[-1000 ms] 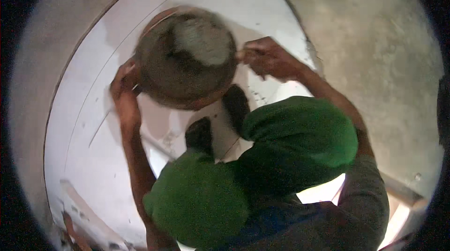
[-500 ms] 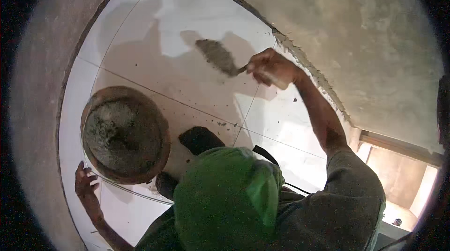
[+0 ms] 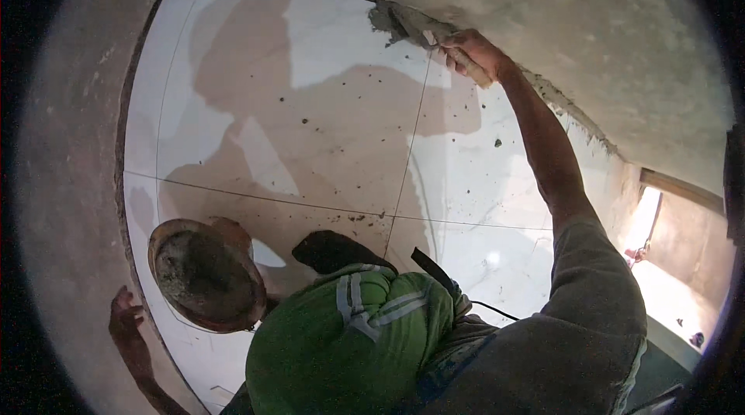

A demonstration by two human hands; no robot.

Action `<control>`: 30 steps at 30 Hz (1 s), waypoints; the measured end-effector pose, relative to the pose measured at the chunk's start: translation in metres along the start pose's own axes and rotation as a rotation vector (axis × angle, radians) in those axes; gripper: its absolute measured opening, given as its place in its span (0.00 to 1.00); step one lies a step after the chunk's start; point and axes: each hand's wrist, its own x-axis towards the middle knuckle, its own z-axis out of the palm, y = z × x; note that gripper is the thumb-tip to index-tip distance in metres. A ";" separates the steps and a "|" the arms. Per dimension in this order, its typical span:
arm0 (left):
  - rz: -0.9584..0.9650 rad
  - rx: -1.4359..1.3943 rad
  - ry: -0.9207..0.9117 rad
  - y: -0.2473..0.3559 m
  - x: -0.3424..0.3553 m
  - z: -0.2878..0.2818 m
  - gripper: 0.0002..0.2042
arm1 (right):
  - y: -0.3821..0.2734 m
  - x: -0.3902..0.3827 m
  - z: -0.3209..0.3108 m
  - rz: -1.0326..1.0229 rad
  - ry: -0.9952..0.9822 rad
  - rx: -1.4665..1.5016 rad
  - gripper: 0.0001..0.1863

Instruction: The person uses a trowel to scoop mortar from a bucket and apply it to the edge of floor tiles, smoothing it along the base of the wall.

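While your right hand grips a trowel at the foot of the wall, your left hangs free

As you stand bent over the floor point(image 3: 334, 143), these items lie about you:

Right hand point(image 3: 472, 52): your fingers are wrapped round the pale handle of the trowel point(image 3: 478, 76), arm stretched out ahead and to the right.

Trowel: at the far right edge of the floor, its blade end in a grey smear of mortar point(image 3: 388, 19) where floor and wall point(image 3: 559, 35) meet. How much of the blade is covered, you cannot tell.

Left hand point(image 3: 128, 318): holding nothing, fingers apart and slightly curled, low on your left near the pan; contact with the side wall point(image 3: 70, 182) cannot be told.

Pan point(image 3: 178, 226): one, round, brown-rimmed, near your left side, carrying a load of grey mortar.

Floor: large white tiles with thin dark joints; a dark gap runs along the left and far edges. Your shadow falls across the middle.

Crumbs point(image 3: 305, 121): dark, several, scattered over the tiles, with a cluster near the joint crossing.

Shoe point(image 3: 334, 250): dark, just ahead of your green trousers point(image 3: 310, 353), which bear pale stripes.

Doorway point(image 3: 660, 260): brightly lit, at far right.
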 end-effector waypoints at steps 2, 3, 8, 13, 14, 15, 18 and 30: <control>0.135 0.071 -0.150 0.018 -0.005 0.012 0.29 | 0.006 0.001 -0.008 -0.047 -0.171 -0.107 0.16; 0.144 0.103 -0.170 0.024 -0.005 0.015 0.29 | 0.009 -0.001 -0.009 0.012 -0.269 -0.069 0.15; 0.140 0.086 -0.156 0.023 0.006 0.016 0.28 | 0.027 -0.018 0.020 0.007 -0.018 -0.519 0.14; 0.083 0.035 -0.219 0.011 0.017 0.021 0.29 | 0.047 -0.031 0.064 -0.496 0.290 -1.200 0.16; 0.044 0.007 -0.222 0.011 0.018 0.023 0.29 | 0.052 -0.028 0.069 -0.523 0.386 -1.234 0.17; 0.074 0.029 -0.230 0.011 0.019 0.025 0.29 | 0.054 -0.021 0.069 -0.492 0.398 -1.241 0.17; 0.176 0.014 -0.234 0.015 0.025 0.025 0.29 | 0.060 0.006 0.054 -0.520 0.451 -1.256 0.19; 0.112 0.064 -0.142 -0.010 0.025 0.023 0.28 | 0.078 -0.025 -0.034 -0.626 0.715 -1.352 0.14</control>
